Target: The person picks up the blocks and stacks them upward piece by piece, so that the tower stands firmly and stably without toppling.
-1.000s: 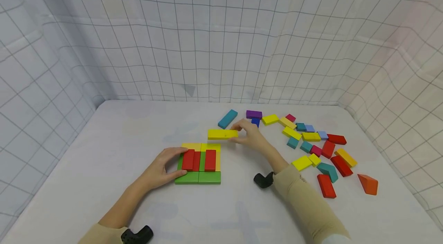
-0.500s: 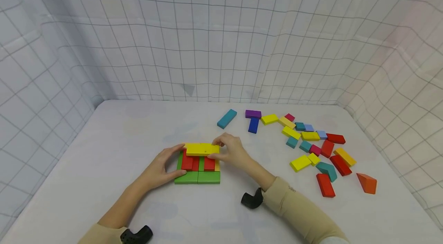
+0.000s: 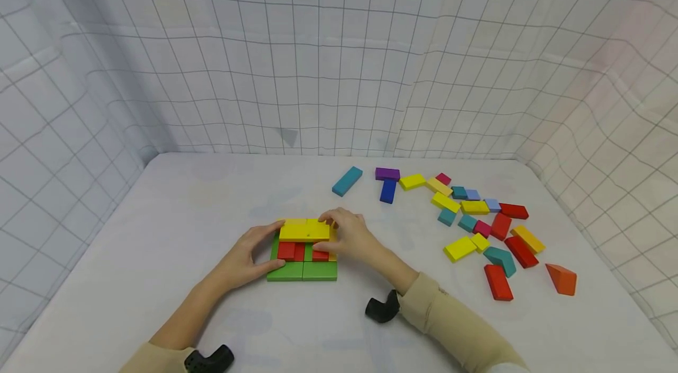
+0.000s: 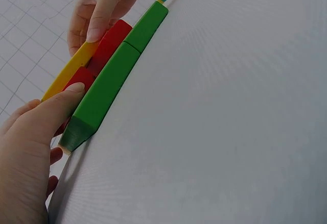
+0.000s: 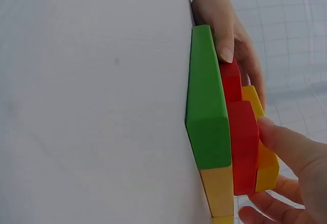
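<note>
Yellow block (image 3: pixel 304 232), long axis left-right

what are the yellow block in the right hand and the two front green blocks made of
The yellow block looks like painted wood: flat, solid colour and crisp edges. The green blocks look alike, smooth with a soft sheen; plastic can't be ruled out for either.

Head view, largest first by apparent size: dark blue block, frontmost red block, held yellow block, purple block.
1. Held yellow block
2. Frontmost red block
3. Purple block and dark blue block: too alike to rank
</note>
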Motion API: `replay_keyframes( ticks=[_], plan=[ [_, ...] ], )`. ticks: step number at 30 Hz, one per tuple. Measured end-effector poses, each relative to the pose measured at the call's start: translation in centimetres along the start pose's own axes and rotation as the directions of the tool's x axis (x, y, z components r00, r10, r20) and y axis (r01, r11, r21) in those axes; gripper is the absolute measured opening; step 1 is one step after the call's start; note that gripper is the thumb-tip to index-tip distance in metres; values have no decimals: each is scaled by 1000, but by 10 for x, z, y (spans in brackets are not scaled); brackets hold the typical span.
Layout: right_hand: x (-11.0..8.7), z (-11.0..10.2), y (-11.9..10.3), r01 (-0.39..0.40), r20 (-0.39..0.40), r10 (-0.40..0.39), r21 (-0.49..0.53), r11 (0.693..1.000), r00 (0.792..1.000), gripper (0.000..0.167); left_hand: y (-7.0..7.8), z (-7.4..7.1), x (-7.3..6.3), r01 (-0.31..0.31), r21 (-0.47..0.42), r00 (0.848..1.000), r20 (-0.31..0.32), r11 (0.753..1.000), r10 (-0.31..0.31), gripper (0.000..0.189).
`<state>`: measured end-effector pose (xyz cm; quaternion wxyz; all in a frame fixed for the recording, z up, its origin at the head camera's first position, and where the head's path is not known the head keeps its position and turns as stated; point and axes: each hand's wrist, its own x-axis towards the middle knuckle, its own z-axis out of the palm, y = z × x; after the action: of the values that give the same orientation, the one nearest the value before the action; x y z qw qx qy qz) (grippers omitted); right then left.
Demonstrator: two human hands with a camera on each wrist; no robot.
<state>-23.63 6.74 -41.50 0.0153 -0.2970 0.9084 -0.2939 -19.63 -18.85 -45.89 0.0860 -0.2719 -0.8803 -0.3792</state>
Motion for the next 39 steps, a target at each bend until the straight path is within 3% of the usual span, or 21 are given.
replay_keyframes(
  ticks=[8,15,24,28,31,33,39],
  plan=[
    [-9,-8,7,10,82,-22,142,990,996,50,-2,0,1,-45,7,999,-14,999,45,68],
    [-14,-11,4,30,162,-45,91,995,986,75,-2,0,1,-43,17,999,-4,999,43,67],
    [-15,-9,5,65,145,-74,66,996,987,70,-2,1,1,-40,20,999,-2,999,40,68],
    [-10,-17,11,32,190,-57,132,991,980,71,-2,1,2,-43,15,999,-6,999,43,68],
    [1,-29,26,16,176,-53,208,978,983,63,-3,1,2,-51,19,999,-11,999,51,68],
    [12,-37,40,17,126,-49,241,970,991,55,-2,1,2,-51,21,999,-12,998,51,68],
    [39,-46,81,6,-22,-1,196,981,1000,45,-1,1,1,-41,21,999,-8,999,41,68]
  ],
)
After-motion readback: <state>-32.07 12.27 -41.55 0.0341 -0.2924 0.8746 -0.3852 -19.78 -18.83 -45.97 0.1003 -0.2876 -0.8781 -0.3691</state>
